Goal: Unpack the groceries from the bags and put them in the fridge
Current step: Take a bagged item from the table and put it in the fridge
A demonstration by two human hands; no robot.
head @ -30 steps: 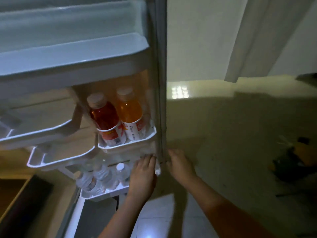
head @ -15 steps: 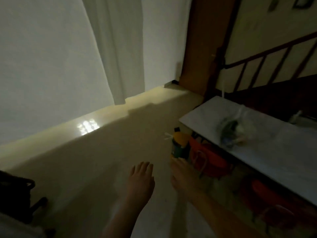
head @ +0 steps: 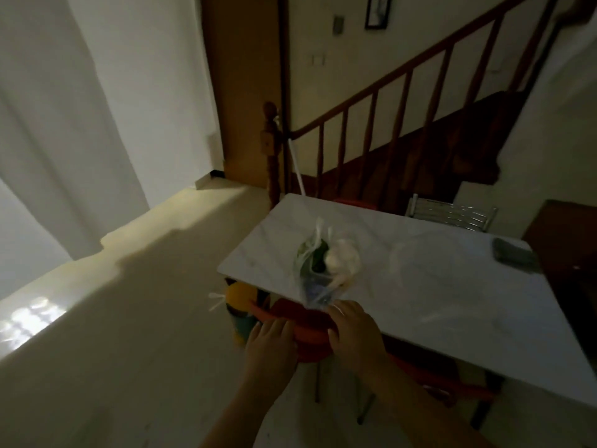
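Bag: a clear plastic bag [head: 324, 266] of groceries lies on the white desk [head: 452, 286], centre of frame, long axis pointing away from the person.
Right hand [head: 353, 331]: nearer, fingertips at the bag's near end; grip loose, holding nothing.
Left hand [head: 269, 345]: open, lower left of bag.
Around: red stool [head: 307, 334] under the desk edge, below both hands.

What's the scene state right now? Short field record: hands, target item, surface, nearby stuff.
left hand: open, empty, in front of the red chair
right hand: fingers loosely curled, no grip; contact with the bag cannot be told
target: clear plastic bag of groceries, green and white items inside
surface: white table, bag near its near-left edge
nearby: dark flat object at far-right table corner; yellow-topped container on the floor
fridge: not in view
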